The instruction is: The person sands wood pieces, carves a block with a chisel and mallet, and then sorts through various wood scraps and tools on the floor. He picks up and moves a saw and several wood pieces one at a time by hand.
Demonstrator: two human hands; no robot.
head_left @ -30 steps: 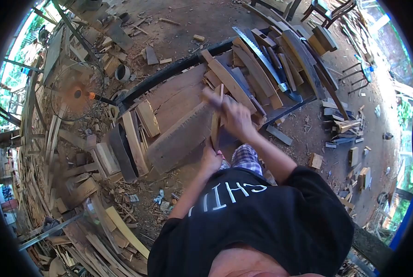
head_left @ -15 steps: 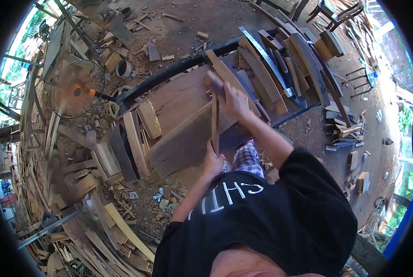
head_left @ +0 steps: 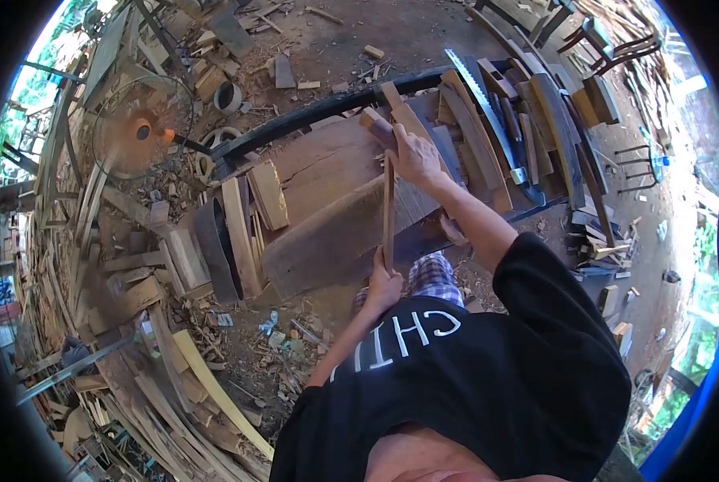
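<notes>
My left hand is wrapped round the lower end of a narrow wooden strip. The strip stands nearly upright in this view, over the edge of a broad dark plank. At its far end, my right hand grips a dark wooden block with a paler end. The block lies close to the strip's tip, and my right fingers partly hide it. Beyond them, a pale board pokes out on the bench.
To the right, a handsaw rests on curved wooden pieces. A round fan stands at the left. Wood scraps heap up at lower left. A chair sits at the far upper right.
The whole view has shifted, with the bench appearing farther right. My right hand has moved forward with the block, past the strip's far end. My left hand keeps hold of the strip.
</notes>
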